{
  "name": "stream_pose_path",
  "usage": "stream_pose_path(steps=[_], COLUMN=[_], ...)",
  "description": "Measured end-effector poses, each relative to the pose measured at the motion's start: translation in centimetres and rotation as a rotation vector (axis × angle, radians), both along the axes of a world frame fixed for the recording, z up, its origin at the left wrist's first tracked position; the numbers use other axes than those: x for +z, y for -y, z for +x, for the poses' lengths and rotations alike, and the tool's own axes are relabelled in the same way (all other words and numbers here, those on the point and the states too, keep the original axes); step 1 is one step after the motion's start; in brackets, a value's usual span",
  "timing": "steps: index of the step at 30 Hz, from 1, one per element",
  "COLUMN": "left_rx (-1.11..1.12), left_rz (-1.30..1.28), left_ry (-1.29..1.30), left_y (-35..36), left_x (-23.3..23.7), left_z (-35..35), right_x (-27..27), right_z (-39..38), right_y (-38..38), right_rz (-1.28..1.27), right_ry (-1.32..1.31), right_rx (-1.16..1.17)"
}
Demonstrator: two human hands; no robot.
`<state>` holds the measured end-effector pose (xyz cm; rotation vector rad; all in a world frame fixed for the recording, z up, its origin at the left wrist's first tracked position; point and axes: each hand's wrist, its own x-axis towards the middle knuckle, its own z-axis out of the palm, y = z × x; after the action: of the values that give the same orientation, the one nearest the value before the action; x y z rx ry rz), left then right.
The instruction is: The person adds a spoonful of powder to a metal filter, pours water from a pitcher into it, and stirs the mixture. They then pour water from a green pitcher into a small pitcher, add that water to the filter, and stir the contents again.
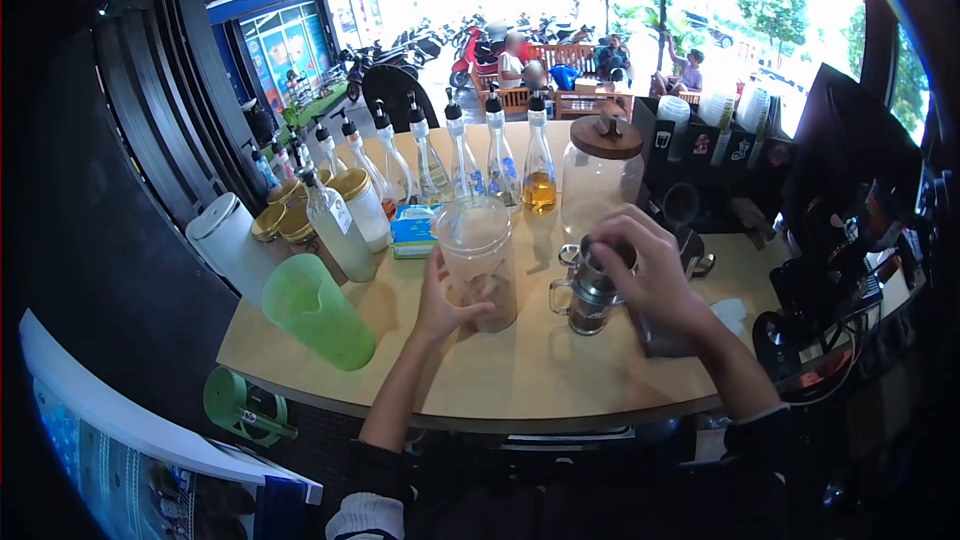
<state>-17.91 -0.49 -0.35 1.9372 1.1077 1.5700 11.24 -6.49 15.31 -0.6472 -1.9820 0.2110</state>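
A tall clear plastic container [478,255] stands in front of me on the counter, with something brownish in its lower part. My left hand [448,305] is wrapped round its left side, thumb across the front. To its right, a metal coffee dripper [597,287] sits on a small glass mug [588,320] with dark contents. My right hand [645,265] is over the dripper, its fingers curled closed at the top rim. Whatever those fingertips pinch is hidden. A green plastic pitcher [318,315] leans in view to the left of my left hand.
Several pump bottles [462,150] line the back of the wooden counter [500,380]. Behind my right hand is a large glass jar [602,180] with a wooden lid. Lidded canisters [350,205] and a blue tissue pack [414,230] are at left. Cup stacks [715,110] stand at right.
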Motion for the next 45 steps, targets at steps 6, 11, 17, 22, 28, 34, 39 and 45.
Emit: stream_pose_path(steps=[6,11,17,22,28,34,39,45], left_rx=[-0.160,-0.108,-0.053,-0.090,-0.059,-0.040,-0.064,-0.039], left_rz=[-0.334,-0.213,-0.002,-0.012,0.036,0.074,0.027,0.076], left_ry=[0.061,-0.076,-0.199,-0.215,-0.197,-0.217,-0.215,-0.222], left_y=[0.8,1.9,3.3,3.5,3.3,3.3,3.4,3.5], left_x=[-1.7,-1.0,0.2,0.2,-0.3,-0.3,-0.3,-0.2], left_z=[0.8,0.5,1.3,1.3,1.5,1.5,1.3,1.5], right_x=[1.1,2.0,-1.0,-4.4,-0.9,0.0,0.6,-0.2], right_z=[-7.3,-9.5,-10.4,-10.2,-10.5,-10.5,-11.4,-11.7], right_y=[-2.4,-3.4,-4.6,-5.1,-3.5,-2.7,-1.9,-2.5], right_rz=[-0.010,-0.337,-0.482,-0.391,-0.445,-0.440,-0.491,-0.305], right_ry=[0.324,0.368,1.008,0.988,1.062,1.118,1.108,1.333], right_rx=[0.114,0.103,-0.075,0.025,-0.126,-0.210,-0.225,-0.288])
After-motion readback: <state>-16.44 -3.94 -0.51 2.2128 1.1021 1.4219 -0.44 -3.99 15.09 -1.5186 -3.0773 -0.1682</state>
